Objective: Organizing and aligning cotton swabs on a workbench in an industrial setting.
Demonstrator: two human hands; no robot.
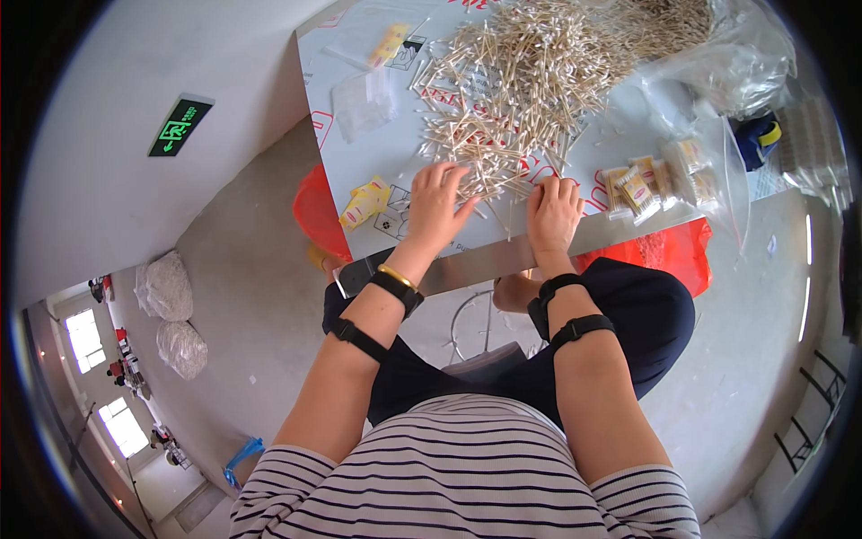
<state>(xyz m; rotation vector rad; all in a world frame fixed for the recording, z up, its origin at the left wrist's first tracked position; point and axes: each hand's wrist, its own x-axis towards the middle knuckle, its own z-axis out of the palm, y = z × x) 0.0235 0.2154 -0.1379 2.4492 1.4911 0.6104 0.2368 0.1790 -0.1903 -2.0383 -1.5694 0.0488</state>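
From where I stand, the trouble I'd watch for is spillage: the cotton swabs [539, 72] lie in a loose, tangled heap on the bench [485, 258], spreading to a ragged near edge between and ahead of the two hands, and a few strays sit close to the metal front edge, so one broad pull toward the body could send some over onto the floor [238, 211]. Tangling could hurt as well, since the sticks cross every which way and a quick scoop might bring up a bundle facing mixed directions. Over on the right, the small filled packs [636, 190] lie just beyond the right hand [554, 216], and a careless sweep of that wrist might knock them about; the yellow packets [364, 203] run the same risk on the left. As for pose, both forearms reach forward from the body, elbows bent and apart. The left hand [437, 211] is palm down at the heap's near edge, thumb and fingers parted; whether a swab sits under the fingertips, I can't tell. The right hand rests knuckles up near the bench edge, fingers curled downward, its grip hidden, so I can't say whether it pinches anything.
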